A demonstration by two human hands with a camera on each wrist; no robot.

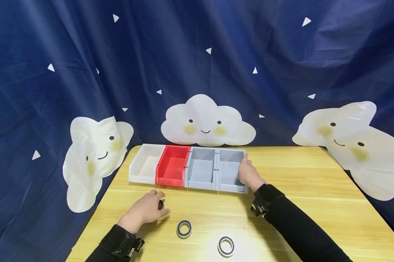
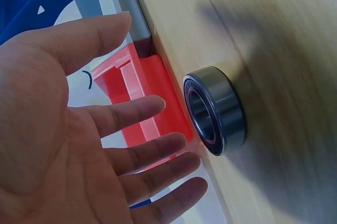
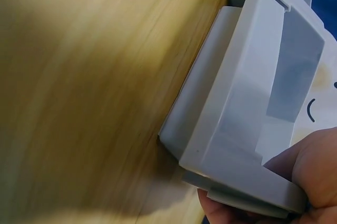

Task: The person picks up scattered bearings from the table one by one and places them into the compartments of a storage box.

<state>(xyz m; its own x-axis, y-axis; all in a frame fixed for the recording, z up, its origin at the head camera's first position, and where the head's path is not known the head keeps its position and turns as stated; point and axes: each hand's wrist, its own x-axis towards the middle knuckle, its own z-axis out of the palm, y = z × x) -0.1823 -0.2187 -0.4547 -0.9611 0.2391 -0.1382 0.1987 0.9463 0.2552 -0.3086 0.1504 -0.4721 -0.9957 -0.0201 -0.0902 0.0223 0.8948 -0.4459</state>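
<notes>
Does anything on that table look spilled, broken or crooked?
Nothing stands out. The white bin, red bin and two grey bins sit side by side in a straight row, and three metal rings lie apart on the table with no damage that shows.

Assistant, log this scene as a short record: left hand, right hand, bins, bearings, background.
Left hand: open, beside the first bearing, not gripping it
Right hand: grips the outer side of the right grey bin
Bins: one row, left to right: white bin, red bin, left grey bin, right grey bin
Bearings: three; the second bearing and third bearing lie on the wooden table, untouched
Background: dark blue curtain with smiling clouds
</notes>
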